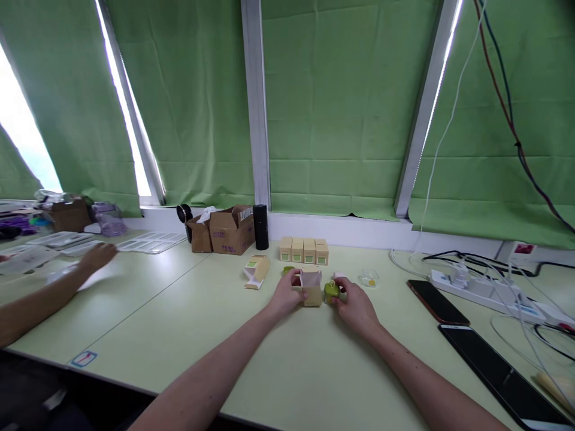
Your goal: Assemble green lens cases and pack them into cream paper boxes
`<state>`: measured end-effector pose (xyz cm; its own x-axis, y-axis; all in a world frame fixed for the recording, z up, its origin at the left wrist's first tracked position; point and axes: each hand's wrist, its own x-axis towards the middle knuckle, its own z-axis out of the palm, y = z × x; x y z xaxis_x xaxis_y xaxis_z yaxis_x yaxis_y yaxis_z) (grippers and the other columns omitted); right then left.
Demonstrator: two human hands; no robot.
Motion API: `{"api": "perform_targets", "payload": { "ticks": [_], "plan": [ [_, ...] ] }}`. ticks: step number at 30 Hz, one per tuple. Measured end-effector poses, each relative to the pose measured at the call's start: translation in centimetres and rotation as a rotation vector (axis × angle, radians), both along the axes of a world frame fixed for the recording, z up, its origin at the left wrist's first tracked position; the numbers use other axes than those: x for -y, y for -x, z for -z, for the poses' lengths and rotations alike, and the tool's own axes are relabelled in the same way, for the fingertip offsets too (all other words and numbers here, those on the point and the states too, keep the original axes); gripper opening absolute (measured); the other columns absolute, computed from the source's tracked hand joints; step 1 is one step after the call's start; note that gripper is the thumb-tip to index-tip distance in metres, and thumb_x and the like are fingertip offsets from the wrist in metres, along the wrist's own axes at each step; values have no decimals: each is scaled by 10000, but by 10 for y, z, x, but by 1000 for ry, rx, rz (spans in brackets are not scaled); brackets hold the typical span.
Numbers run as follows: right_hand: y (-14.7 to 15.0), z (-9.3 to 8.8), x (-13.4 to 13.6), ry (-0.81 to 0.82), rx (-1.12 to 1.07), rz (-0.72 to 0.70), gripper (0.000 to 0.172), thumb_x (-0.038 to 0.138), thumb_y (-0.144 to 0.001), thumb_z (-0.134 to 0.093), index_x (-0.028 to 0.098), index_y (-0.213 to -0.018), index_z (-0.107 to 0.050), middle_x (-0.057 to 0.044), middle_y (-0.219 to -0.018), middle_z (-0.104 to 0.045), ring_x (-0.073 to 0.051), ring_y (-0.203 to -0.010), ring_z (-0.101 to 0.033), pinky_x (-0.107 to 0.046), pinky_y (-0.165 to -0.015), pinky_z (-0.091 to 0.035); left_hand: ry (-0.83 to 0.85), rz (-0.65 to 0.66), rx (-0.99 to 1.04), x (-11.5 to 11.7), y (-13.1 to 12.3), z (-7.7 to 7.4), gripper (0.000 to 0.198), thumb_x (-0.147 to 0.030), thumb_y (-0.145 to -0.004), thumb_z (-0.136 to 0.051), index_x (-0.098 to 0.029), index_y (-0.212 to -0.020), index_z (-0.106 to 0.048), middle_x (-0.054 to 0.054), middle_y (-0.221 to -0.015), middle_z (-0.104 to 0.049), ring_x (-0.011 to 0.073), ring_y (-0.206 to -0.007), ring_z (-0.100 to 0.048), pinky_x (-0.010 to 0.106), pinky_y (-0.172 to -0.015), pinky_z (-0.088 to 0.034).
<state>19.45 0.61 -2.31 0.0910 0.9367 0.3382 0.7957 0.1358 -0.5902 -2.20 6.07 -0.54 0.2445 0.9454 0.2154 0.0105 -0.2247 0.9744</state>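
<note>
My left hand (287,294) is closed on the left side of a small open cardboard box (311,293), which stands upright on the table with its pale inside showing at the top. Just right of the box, my right hand (356,304) grips a small green round object (331,291) between thumb and fingers. Behind my left hand a bit of another green object (288,270) shows. A small pinkish-white item (338,275) lies behind my right hand, mostly hidden. An unfolded box (257,271) lies to the left, and several closed small boxes (303,251) stand in a row behind.
A clear dish (369,278) lies right of my right hand. Farther right are two phones (438,301) and a power strip (487,294) with cables. Cardboard cartons (232,230) and a black cylinder (260,227) stand behind. Another person's hand (97,257) reaches over the table (148,323) at left.
</note>
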Motion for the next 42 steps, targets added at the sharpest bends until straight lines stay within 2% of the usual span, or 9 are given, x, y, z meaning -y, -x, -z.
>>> {"api": "perform_targets", "payload": {
  "ticks": [3, 6, 12, 16, 22, 26, 31, 37, 42],
  "plan": [
    [-2, 1, -2, -15, 17, 2, 407, 205, -830, -645, 250, -1233, -617, -71, -1118, -715, -266, -1068, -657, -346, -867, -474, -14, 46, -63, 3, 0, 1, 628, 4, -534, -707, -187, -1123, -601, 106, -1064, -730, 287, -1049, -670, 387, -868, -514],
    [-2, 2, -2, -36, 30, 7, 396, 207, -825, -647, 251, -1219, -632, -80, -1096, -722, -275, -1053, -669, -350, -842, -482, -58, 27, -54, 6, 1, -2, 629, -25, -552, -716, -210, -1136, -573, 99, -1081, -717, 282, -1071, -657, 392, -884, -507],
    [-3, 1, -1, -43, 35, 9, 373, 199, -818, -655, 260, -1185, -644, -71, -1079, -728, -267, -1063, -670, -330, -819, -479, -304, -62, 47, 12, 4, -15, 258, -158, -686, -722, -201, -924, -631, 99, -1146, -717, 276, -1172, -631, 435, -1073, -425],
    [-3, -2, 0, -21, 26, 9, 345, 210, -821, -651, 261, -1162, -651, -69, -1088, -729, -264, -1064, -669, -322, -803, -473, -311, -58, -35, 13, 4, -17, 78, -240, -773, -703, -192, -828, -729, 125, -1243, -716, 315, -1230, -621, 459, -1098, -416],
    [-3, -5, 0, 1, 14, 1, 326, 223, -827, -649, 253, -1152, -650, -72, -1092, -727, -262, -1052, -672, -319, -798, -471, -253, -100, -32, 11, -3, -12, 256, -346, -840, -697, -173, -1011, -780, 133, -1109, -773, 291, -1077, -690, 447, -1020, -503],
    [-3, -6, 0, 2, -4, -28, 309, 197, -827, -633, 253, -1130, -652, -57, -1056, -740, -241, -968, -691, -304, -769, -475, -225, -77, 6, 11, -2, -12, 268, -307, -830, -686, -176, -1044, -783, 125, -1170, -759, 283, -1112, -672, 429, -1041, -485],
    [-3, -7, -1, -2, -52, -83, 297, 164, -831, -606, 238, -1116, -643, -42, -1010, -757, -210, -836, -697, -295, -744, -478, -125, -46, 76, 10, 1, -13, 387, -189, -738, -629, -169, -1092, -783, 100, -1147, -752, 264, -1079, -655, 390, -996, -478],
    [-3, -7, -1, -14, -60, -77, 295, 168, -823, -611, 231, -1109, -649, -45, -970, -752, -210, -810, -683, -299, -730, -476, 0, -27, 83, 3, 4, -12, 526, -139, -624, -563, -177, -1102, -780, 71, -977, -731, 216, -929, -635, 320, -834, -470],
    [-2, -8, -1, -7, -37, -65, 298, 173, -830, -597, 232, -1120, -636, -42, -946, -741, -210, -793, -671, -298, -702, -465, 83, 3, 63, 3, 5, -9, 612, -132, -605, -550, -191, -1183, -743, 74, -984, -733, 196, -866, -630, 289, -721, -429]
  ]
}}
